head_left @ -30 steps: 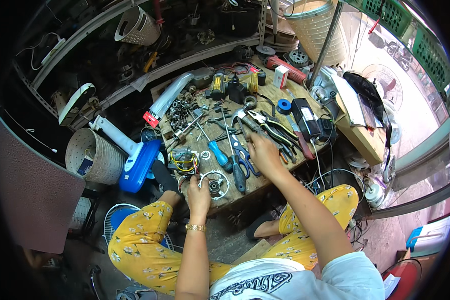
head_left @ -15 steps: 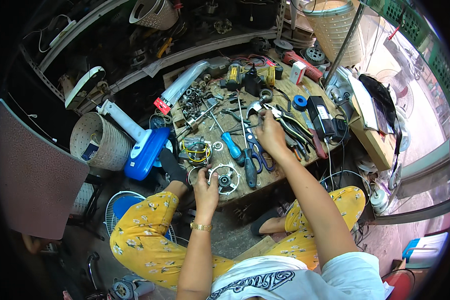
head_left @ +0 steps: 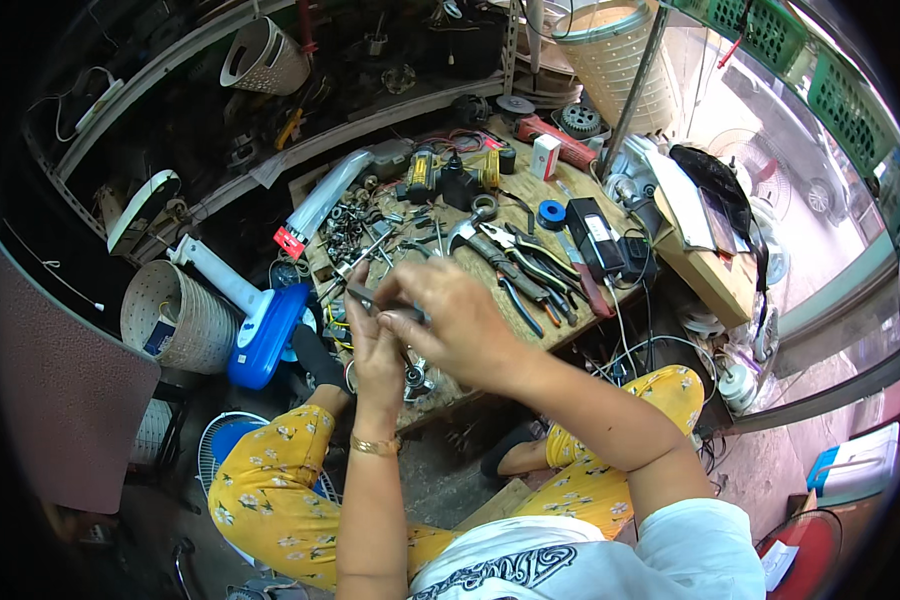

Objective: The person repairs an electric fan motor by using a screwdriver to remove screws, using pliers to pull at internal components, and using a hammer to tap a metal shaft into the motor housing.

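Note:
My left hand is raised over the workbench, its fingers closed around a small dark grey piece, seemingly metal. My right hand covers much of that piece, with bent fingers pinched on it from the right. A round metal housing lies on the bench behind my wrists, mostly hidden, and yellow wires show left of my fingers. Pliers, a hammer and loose nuts and bolts lie beyond my hands on the plywood bench.
A blue and white appliance and perforated basket stand left. Behind are a cordless drill, red grinder and dark shelving. A black power brick, cables and cardboard box are at right; a bright doorway shows a parked car.
My right hand has moved leftward from among the tools and now meets my left hand, which has lifted off the round housing; a small grey piece is between them.

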The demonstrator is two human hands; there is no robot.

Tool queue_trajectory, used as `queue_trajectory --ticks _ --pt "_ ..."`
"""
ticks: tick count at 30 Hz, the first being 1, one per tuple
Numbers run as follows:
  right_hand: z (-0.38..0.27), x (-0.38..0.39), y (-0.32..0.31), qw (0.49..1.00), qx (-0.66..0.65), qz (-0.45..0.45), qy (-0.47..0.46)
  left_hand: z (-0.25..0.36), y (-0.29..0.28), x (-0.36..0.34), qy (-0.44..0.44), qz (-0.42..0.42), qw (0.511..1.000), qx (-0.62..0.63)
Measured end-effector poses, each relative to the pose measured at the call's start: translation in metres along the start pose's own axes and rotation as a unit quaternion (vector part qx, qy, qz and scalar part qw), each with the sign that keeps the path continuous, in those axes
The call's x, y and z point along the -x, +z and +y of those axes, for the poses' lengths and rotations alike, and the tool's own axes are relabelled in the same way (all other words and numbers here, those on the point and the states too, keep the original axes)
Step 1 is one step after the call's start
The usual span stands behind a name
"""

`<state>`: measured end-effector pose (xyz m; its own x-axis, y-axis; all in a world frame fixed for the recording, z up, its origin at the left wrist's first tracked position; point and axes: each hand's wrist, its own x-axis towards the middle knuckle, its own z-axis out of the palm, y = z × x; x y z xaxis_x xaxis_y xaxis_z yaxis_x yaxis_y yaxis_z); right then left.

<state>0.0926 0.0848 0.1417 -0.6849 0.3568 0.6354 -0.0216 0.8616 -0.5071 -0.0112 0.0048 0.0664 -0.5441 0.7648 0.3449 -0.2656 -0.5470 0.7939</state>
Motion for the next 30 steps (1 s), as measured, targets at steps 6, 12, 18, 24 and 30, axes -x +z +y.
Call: queue_trajectory --ticks 6,12,18,24,30 --pt "0.161 0.028 -0.044 0.951 0.271 0.057 0.135 -0.017 -0.02 -0.013 -0.096 0.041 0.992 0.074" --pt "0.192 0.062 0.001 0.902 0.406 -0.079 0.122 -0.038 -0.048 -0.009 -0.083 0.028 0.994 0.07" --pt "0.209 0.055 0.022 0.865 0.461 -0.122 0.157 -0.054 -0.043 0.004 -0.109 -0.012 0.993 0.04" --pt "0.197 0.041 0.022 0.876 0.392 -0.119 0.254 -0.056 -0.048 0.016 -0.126 -0.032 0.991 0.035" --pt "0.194 0.037 -0.01 0.934 0.178 -0.071 0.303 -0.063 -0.053 0.016 -0.122 -0.042 0.99 0.049"
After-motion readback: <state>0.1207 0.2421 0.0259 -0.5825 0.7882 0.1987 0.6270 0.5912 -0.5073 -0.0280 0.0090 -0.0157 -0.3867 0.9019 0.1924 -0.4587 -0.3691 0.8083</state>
